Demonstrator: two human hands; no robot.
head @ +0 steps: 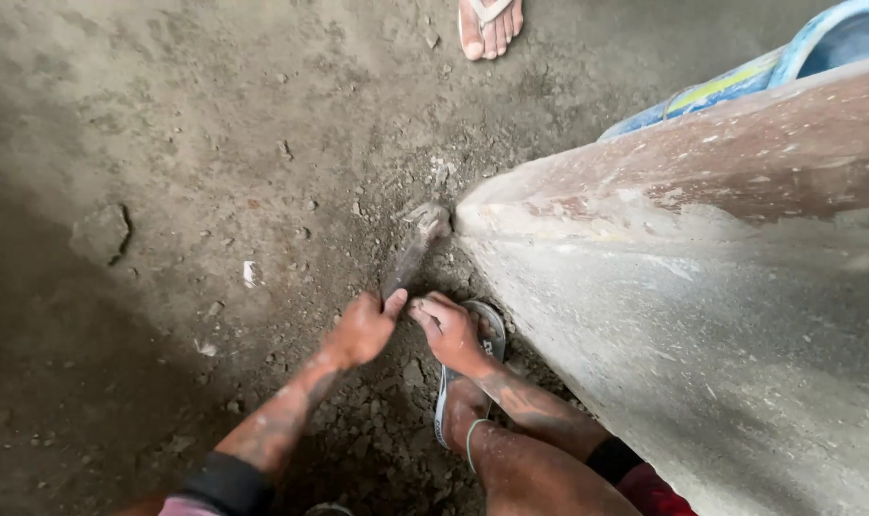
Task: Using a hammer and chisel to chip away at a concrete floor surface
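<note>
My left hand (363, 328) grips the lower end of a dusty hammer (413, 250) whose head rests on the dirt floor by the base corner of a concrete column (702, 315). My right hand (446, 330) is close beside it, fingers curled near the handle's end; whether it touches the handle is unclear. Both forearms are dusty with dark cuffs. My foot in a sandal (463, 382) sits just below my right hand.
The floor (186, 143) is packed dirt with loose rubble and chips around the column base. Another person's foot in a sandal (490, 24) stands at the top edge. A blue and yellow object (797, 62) lies behind the column at top right.
</note>
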